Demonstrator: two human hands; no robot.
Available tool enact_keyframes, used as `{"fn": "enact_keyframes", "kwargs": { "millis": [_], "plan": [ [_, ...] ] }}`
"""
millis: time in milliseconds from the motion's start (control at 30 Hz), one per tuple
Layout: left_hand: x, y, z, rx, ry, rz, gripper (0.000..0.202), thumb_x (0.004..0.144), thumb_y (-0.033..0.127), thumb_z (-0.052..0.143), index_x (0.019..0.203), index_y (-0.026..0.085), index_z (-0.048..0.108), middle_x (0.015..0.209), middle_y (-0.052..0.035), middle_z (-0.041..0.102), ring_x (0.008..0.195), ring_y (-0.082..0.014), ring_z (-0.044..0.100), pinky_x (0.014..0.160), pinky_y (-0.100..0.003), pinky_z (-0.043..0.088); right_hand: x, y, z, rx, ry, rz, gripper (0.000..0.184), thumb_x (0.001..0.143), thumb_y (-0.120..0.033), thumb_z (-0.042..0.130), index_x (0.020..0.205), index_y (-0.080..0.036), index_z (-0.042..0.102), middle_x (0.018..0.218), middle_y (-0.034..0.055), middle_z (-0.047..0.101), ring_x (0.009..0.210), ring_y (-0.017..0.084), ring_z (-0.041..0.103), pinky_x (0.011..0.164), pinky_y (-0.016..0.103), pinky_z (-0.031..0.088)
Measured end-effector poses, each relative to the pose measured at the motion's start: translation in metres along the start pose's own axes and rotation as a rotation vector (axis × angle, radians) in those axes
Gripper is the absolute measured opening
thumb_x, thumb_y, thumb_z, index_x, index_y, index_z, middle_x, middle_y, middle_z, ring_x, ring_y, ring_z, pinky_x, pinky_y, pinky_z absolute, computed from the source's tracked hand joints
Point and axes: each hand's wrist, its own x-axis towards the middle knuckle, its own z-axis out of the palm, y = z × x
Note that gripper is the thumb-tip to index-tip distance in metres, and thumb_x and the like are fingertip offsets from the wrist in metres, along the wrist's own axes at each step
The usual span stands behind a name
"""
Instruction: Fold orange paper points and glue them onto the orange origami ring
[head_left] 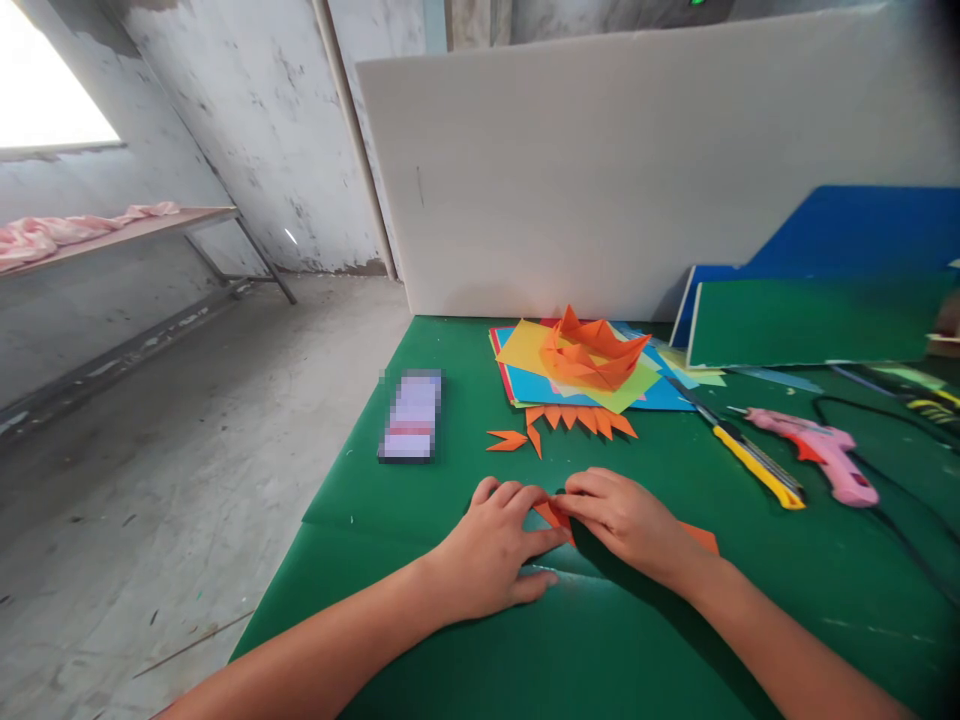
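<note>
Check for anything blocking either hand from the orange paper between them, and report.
Nothing visible blocks either one: the fingers of the left hand and right hand are already at the orange paper. The yellow cutter and pink glue gun lie clear, off to the right.

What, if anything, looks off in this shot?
The phone near the left edge of the green table shows as coarse pixel blocks, unlike its surroundings; probably masked in the image. Coloured sheets under the orange paper crown lie askew. The wall has dark stains. No spill visible.
</note>
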Motion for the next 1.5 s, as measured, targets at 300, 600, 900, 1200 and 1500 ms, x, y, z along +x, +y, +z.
{"fn": "enact_keyframes", "kwargs": {
  "millis": [300,600,900,1200,1500],
  "plan": [
    [-0.001,0.000,0.001,0.000,-0.007,-0.006,0.041,0.089,0.051,0.051,0.126,0.035,0.055,0.129,-0.0089,0.046,0.112,-0.0268,0.045,0.098,-0.047,0.031,-0.002,0.008,-0.007,-0.019,-0.037,-0.042,0.031,0.096,-0.016,0.041,0.107,-0.021,0.070,0.090,0.0079,0.065,0.080,0.018,0.059,0.069,0.030,0.049],
    [-0.002,0.000,0.003,0.044,0.014,0.004,0.042,0.089,0.052,0.050,0.126,0.035,0.055,0.127,-0.0080,0.048,0.109,-0.0259,0.045,0.097,-0.045,0.031,-0.005,0.007,-0.007,-0.005,-0.039,-0.079,0.031,0.096,-0.015,0.040,0.107,-0.021,0.069,0.093,0.0086,0.066,0.082,0.019,0.059,0.071,0.030,0.051],
    [-0.003,0.001,0.000,0.044,0.015,0.005,0.040,0.087,0.051,0.053,0.124,0.034,0.057,0.125,-0.0070,0.049,0.108,-0.0256,0.046,0.095,-0.043,0.032,-0.006,0.007,-0.010,-0.035,-0.018,-0.101,0.030,0.095,-0.014,0.041,0.104,-0.020,0.069,0.092,0.0088,0.066,0.081,0.019,0.060,0.068,0.030,0.050],
    [-0.002,0.001,0.000,0.013,0.025,0.019,0.039,0.086,0.047,0.057,0.122,0.033,0.058,0.139,-0.0053,0.045,0.123,-0.0273,0.042,0.100,-0.045,0.031,-0.005,0.004,-0.011,-0.035,-0.051,-0.086,0.030,0.094,-0.012,0.041,0.103,-0.020,0.069,0.095,0.0085,0.065,0.086,0.019,0.060,0.074,0.032,0.052],
    [-0.002,-0.002,0.000,-0.009,0.021,0.036,0.039,0.087,0.048,0.055,0.123,0.034,0.059,0.140,-0.0037,0.047,0.127,-0.0273,0.043,0.106,-0.049,0.026,-0.011,0.019,-0.020,-0.067,-0.002,-0.117,0.030,0.094,-0.013,0.041,0.099,-0.021,0.069,0.093,0.0090,0.065,0.086,0.020,0.059,0.074,0.033,0.051]
  ]
}}
